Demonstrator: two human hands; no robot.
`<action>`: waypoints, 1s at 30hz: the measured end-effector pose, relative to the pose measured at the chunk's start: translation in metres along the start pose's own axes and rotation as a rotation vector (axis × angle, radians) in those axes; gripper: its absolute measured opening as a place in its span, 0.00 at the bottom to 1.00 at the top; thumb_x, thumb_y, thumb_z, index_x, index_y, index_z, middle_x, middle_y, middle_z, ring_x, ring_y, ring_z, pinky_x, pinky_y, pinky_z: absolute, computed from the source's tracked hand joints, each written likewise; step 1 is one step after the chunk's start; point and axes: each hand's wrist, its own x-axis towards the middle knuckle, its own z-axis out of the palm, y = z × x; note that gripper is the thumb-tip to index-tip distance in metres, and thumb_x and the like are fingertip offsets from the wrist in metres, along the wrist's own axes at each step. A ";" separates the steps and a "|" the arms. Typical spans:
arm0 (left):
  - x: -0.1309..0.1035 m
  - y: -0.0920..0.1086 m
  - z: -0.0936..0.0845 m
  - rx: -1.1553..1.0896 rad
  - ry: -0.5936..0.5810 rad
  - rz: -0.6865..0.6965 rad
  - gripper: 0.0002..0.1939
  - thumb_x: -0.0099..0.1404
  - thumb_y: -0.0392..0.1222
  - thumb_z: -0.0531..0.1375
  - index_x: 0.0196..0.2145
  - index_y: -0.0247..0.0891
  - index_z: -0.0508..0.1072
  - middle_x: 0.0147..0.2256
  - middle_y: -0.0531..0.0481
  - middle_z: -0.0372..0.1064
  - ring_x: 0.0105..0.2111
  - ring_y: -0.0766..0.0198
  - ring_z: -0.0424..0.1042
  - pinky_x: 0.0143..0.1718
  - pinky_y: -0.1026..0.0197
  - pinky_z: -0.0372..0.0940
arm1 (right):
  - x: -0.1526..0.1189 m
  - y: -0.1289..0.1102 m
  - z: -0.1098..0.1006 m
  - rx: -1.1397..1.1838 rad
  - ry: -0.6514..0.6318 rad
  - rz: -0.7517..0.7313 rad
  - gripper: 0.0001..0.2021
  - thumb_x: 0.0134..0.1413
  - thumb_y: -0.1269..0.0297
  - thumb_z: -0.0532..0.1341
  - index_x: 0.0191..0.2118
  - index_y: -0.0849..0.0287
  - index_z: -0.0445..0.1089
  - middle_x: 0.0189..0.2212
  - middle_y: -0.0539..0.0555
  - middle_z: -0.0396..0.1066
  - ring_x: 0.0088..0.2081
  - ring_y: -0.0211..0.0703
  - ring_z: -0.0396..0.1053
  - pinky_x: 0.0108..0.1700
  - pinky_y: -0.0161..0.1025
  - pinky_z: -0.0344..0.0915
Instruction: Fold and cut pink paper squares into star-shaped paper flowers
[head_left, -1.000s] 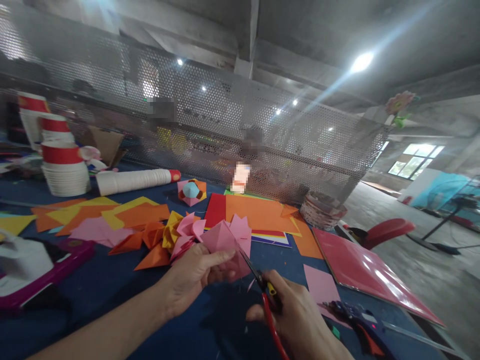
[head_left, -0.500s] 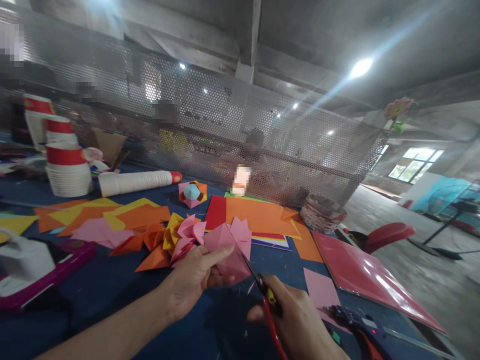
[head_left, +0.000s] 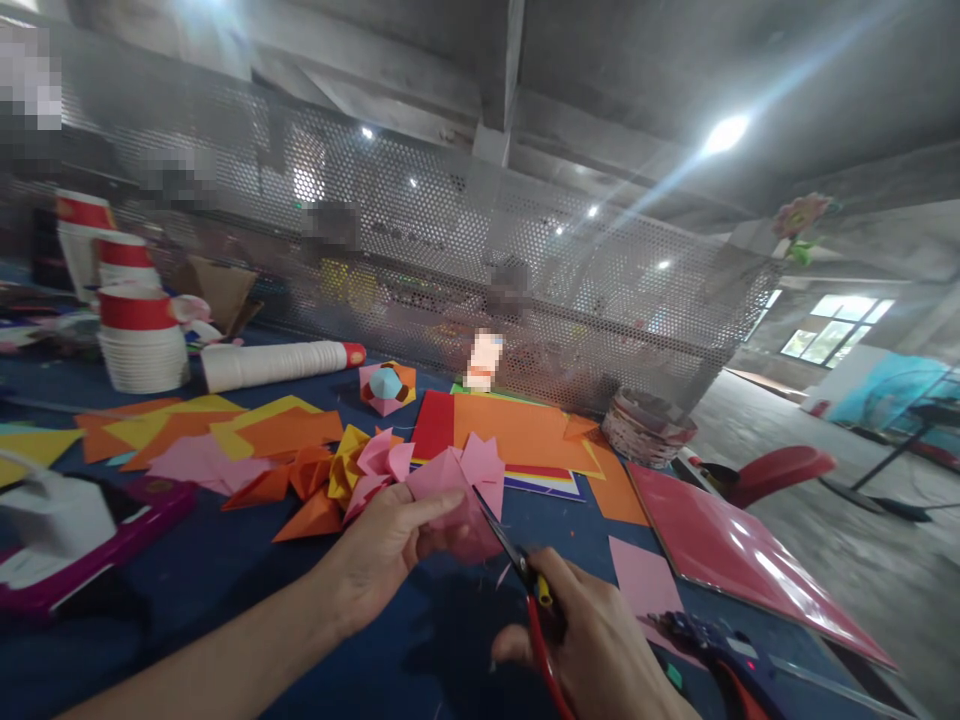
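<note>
In the head view, my left hand (head_left: 397, 535) pinches a folded piece of pink paper (head_left: 480, 470) between thumb and fingers, above the dark blue tabletop. My right hand (head_left: 592, 620) is closed round the handles of red-handled scissors (head_left: 541, 640). The dark blades point up and left and lie against the pink paper's right part; whether they are cutting into it I cannot tell. Just beyond my left hand are folded paper pieces: a pink one (head_left: 382, 460), a yellow one (head_left: 346, 475) and orange ones (head_left: 311, 475).
A glue gun (head_left: 709, 640) lies at the right by a pink sheet (head_left: 645, 575) and a glossy red pack (head_left: 750, 550). Orange sheets (head_left: 517, 425) and a basket (head_left: 649, 430) are ahead. Paper cups (head_left: 142, 340) stand left, behind a purple-and-white device (head_left: 67, 530). A perforated screen (head_left: 420, 240) rises behind.
Both hands stay in nearly the same place, with the paper and scissors still held. The left fingers and the scissors have shifted only slightly, and the whole view has moved a little.
</note>
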 end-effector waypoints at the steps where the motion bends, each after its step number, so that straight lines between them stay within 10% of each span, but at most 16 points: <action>1: 0.000 0.000 0.000 -0.001 -0.001 -0.004 0.06 0.54 0.37 0.67 0.31 0.35 0.76 0.32 0.49 0.76 0.31 0.66 0.74 0.35 0.66 0.71 | -0.001 -0.001 0.000 -0.008 0.007 -0.002 0.21 0.48 0.40 0.60 0.34 0.55 0.61 0.23 0.47 0.67 0.21 0.38 0.63 0.23 0.33 0.53; 30: -0.007 -0.007 0.005 0.046 -0.108 -0.069 0.12 0.57 0.36 0.65 0.41 0.33 0.76 0.39 0.44 0.76 0.35 0.63 0.75 0.35 0.65 0.70 | -0.001 -0.001 0.002 0.077 0.022 0.023 0.19 0.48 0.46 0.64 0.38 0.55 0.64 0.27 0.49 0.74 0.24 0.41 0.72 0.24 0.31 0.59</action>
